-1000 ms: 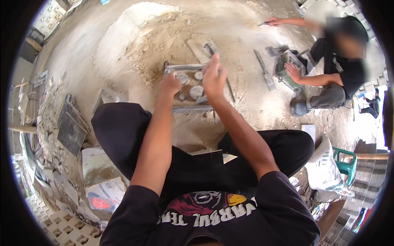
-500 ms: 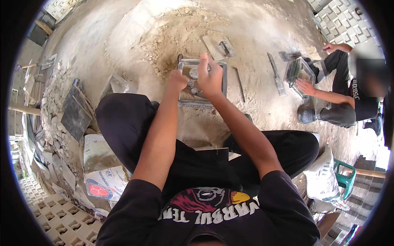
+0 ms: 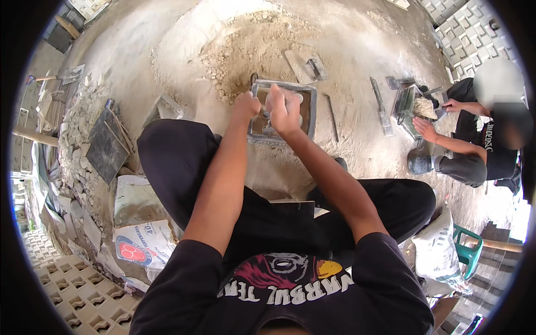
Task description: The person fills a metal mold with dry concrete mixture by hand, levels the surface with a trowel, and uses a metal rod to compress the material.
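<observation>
In front of my knees lies a square grey mould frame [image 3: 312, 114] with a brown inside and several rounded shapes in it, partly covered by my hands. My left hand [image 3: 247, 104] is closed at the frame's left side and appears to grip its rim. Over the middle of the frame, my right hand [image 3: 284, 113] is closed, thumb side up; what it holds, if anything, is hidden and the fingers are slightly smeared.
A board with a handled float [image 3: 314, 68] lies beyond the frame, and a thin bar [image 3: 331, 117] to its right. A co-worker at right handles a filled glass-sided box [image 3: 403, 111]. Rubble and a dark slab [image 3: 108, 146] lie left; a white sack [image 3: 437, 245] stands lower right.
My right hand has turned and lowered slightly over the frame; my left stays at its side. The view has shifted a little. The co-worker's box now holds pale material, with a trowel-like tool beside it.
</observation>
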Demonstrator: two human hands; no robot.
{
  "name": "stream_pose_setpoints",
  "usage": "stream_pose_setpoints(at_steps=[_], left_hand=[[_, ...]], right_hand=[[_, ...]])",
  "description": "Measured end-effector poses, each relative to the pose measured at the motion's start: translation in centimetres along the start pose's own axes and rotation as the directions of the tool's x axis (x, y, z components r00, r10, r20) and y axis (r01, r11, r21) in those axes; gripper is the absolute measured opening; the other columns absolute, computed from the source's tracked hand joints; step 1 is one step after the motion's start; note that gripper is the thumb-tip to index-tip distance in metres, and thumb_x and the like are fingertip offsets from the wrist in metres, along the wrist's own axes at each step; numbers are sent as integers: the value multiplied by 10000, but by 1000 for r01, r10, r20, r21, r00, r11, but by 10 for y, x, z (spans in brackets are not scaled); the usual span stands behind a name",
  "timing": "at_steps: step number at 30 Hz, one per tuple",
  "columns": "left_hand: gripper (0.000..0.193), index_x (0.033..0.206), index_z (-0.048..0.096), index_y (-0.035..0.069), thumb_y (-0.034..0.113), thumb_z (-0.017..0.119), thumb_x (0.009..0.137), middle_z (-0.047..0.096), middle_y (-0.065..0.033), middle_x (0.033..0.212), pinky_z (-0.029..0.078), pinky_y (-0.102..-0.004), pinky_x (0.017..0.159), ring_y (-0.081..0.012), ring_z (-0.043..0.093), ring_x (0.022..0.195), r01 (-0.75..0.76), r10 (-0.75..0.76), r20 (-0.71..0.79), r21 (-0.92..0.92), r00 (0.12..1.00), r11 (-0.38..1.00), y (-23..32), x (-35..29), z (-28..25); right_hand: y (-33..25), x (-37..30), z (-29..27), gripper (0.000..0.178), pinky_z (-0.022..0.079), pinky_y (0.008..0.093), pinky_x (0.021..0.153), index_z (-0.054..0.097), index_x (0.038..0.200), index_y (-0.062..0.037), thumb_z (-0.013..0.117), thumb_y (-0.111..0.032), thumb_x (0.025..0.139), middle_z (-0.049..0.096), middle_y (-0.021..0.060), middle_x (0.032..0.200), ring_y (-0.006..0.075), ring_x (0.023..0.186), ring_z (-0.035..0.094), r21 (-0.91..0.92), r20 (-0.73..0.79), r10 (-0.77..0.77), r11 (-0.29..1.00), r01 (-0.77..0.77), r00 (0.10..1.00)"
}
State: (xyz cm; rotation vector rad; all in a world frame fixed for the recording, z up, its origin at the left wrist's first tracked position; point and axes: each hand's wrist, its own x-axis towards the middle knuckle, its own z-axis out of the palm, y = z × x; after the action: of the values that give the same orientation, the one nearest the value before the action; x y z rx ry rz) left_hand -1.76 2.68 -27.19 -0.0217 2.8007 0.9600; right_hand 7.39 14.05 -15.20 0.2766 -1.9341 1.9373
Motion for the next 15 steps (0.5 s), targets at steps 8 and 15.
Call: stream_pose_setpoints(at_steps=[8, 15], left_hand=[[447, 1139, 588, 12, 353, 394, 925, 600, -241, 1150, 414, -476, 968, -405, 549, 1107, -35, 34, 27, 40, 999, 999, -11, 6, -5], [441, 1120, 597, 27, 367, 384, 935, 616, -240, 1100, 414, -444, 938, -399, 561, 1070, -223, 217, -51, -232, 975, 947, 21, 13, -3]], right_hand=[[0, 31, -7, 470, 285, 255, 423, 422, 556, -73, 425, -231, 999, 418, -10, 516, 81, 453, 364, 27, 44, 69, 997, -71, 997], [-58, 80, -70, 396, 255, 280, 371, 376, 597, -121, 486, -269, 947, 370, -9, 489, 106, 386, 344, 313, -328, 436, 887, -339, 838]])
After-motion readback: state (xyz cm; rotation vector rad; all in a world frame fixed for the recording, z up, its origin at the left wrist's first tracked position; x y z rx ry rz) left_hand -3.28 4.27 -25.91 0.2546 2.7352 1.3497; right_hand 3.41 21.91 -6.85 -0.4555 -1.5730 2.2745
